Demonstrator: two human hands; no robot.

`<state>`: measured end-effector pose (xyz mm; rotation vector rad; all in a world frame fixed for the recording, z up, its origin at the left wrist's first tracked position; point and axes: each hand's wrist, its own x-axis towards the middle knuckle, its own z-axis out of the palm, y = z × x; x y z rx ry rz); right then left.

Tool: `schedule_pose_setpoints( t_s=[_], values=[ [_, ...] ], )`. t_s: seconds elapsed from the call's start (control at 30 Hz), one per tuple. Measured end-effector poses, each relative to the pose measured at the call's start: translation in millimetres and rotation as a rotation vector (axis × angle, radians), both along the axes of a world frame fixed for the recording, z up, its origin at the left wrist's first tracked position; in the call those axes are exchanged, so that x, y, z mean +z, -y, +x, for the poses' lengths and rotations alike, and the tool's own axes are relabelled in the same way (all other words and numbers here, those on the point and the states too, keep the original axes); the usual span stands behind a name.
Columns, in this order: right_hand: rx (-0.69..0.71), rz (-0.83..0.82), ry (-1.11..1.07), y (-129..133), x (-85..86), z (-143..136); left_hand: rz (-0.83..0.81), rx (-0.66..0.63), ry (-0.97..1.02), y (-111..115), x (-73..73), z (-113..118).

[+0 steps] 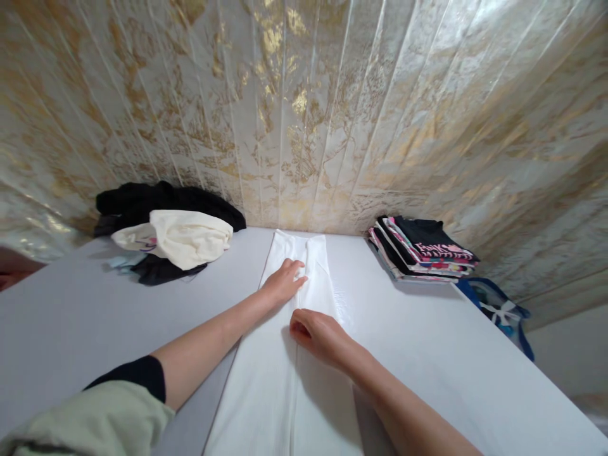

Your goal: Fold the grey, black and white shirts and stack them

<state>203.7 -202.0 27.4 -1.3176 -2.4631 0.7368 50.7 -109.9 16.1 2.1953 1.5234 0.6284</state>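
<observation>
A long white garment [266,380] lies lengthwise in front of me, folded narrow, with its two sides meeting along a middle line. At its far part, my left hand [285,282] rests on the cloth, fingers bent, with a bit of white fabric between thumb and forefinger. Nearer to me, my right hand [316,332] is curled closed over the middle line, its fingertips at the fabric edge. The underside of the right hand's grip is partly hidden by its own knuckles. Creases show in the cloth around the left hand.
The garment lies on a white table [427,354]. Back left is a loose heap with black clothing [171,196] and a cream garment [190,237]. Back right stands a stack of folded clothes [422,250]. A blue-edged clear bag [498,310] sits beyond the right edge. A patterned curtain [285,114] hangs behind.
</observation>
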Motion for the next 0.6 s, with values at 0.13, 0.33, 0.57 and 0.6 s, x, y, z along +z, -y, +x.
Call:
schedule_pose_setpoints(
  t_s=[0.13,0.33,0.57,0.6],
  values=[
    [-0.009,-0.019,-0.113,9,21.8,31,0.061,-0.066,0.083,28,21.1,-40],
    [-0.082,-0.116,-0.068,69,25.5,67,-0.15,-0.175,-0.007,132,37.8,-91],
    [0.037,0.067,-0.044,148,-0.4,50,-0.178,-0.363,-0.033,231,7.9,-71],
    [0.038,0.095,-0.03,155,-3.7,47,-0.17,-0.366,-0.049,238,4.0,-67]
  ],
)
